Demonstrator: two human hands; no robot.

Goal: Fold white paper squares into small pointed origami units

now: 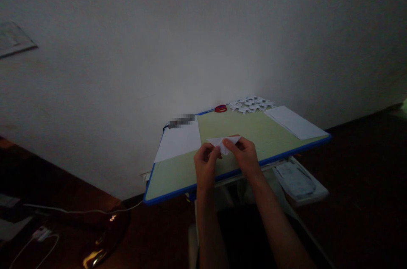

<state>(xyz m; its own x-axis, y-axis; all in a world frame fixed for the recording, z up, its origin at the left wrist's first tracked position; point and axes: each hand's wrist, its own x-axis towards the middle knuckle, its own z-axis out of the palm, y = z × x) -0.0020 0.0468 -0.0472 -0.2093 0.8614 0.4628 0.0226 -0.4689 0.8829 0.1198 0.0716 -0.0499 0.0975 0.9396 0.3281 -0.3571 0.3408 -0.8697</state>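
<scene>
A small white folded paper piece (225,142) is held just above a green desk (178,172) with a blue rim. My left hand (206,165) pinches its lower left part with fingers closed. On its right side my right hand (246,155) has thumb and fingers closed over the top edge. Both hands hover near the desk's front edge. A pile of several small folded white paper pieces (251,104) lies at the desk's far edge.
A white sheet (179,142) lies on the desk's left side and a stack of white sheets (295,122) on its right. Red scissors (220,108) rest at the back. A tray with papers (297,180) hangs below right. Cables (73,211) run over the dark floor at left.
</scene>
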